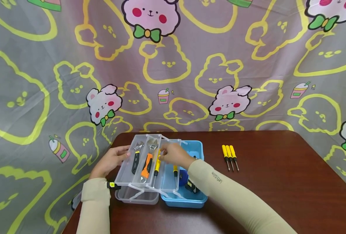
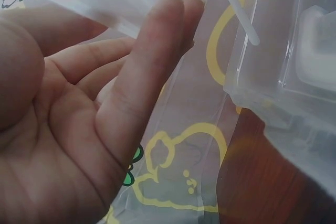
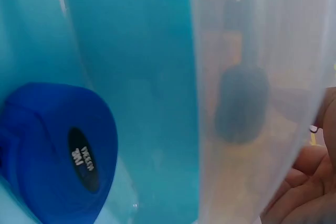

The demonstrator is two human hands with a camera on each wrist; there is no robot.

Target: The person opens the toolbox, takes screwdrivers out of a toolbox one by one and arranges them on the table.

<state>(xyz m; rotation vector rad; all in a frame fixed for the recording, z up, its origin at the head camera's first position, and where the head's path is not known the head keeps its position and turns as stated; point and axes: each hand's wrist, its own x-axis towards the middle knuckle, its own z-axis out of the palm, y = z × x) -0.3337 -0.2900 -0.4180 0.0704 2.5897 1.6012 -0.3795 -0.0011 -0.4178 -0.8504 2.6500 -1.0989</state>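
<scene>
A toolbox with a light-blue base stands with its clear trays folded out to the left. My left hand touches the outer tray's left edge, fingers stretched along it. In that tray lie a black-handled adjustable wrench and another wrench with an orange-and-black handle. My right hand reaches over the trays and pinches the yellow handle of a screwdriver, its shaft pointing toward me. Another yellow screwdriver lies in the inner tray. A blue tape measure sits in the base.
Several yellow-handled screwdrivers lie side by side on the brown table, right of the toolbox. A clear lid rests open under the outer tray. A patterned cloth hangs behind the table and along its sides.
</scene>
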